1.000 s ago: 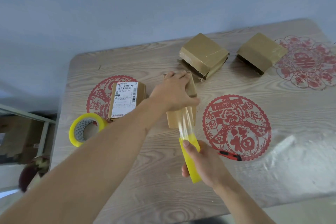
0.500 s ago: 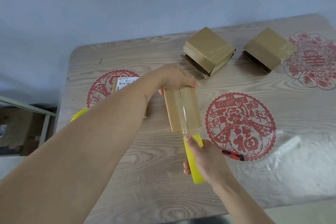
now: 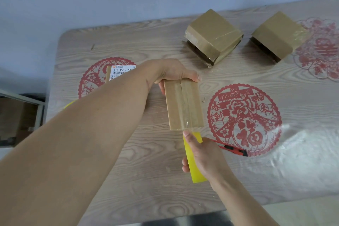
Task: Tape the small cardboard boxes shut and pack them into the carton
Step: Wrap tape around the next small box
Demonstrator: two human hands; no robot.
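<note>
The left hand (image 3: 172, 73) grips the far end of a small box (image 3: 183, 104) lying flat on the worktop (image 3: 146, 180), flaps closed, a clear tape strip running down its centre seam. The right hand (image 3: 203, 156) grips a yellow tape roll (image 3: 194, 169) just beside the box's near edge. Two taped boxes (image 3: 212, 33) (image 3: 278, 31) sit at the far edge; what they hold cannot be told. A labelled box (image 3: 119, 71) lies partly hidden behind the left arm. A red cutter (image 3: 233, 148) lies near the right hand.
</note>
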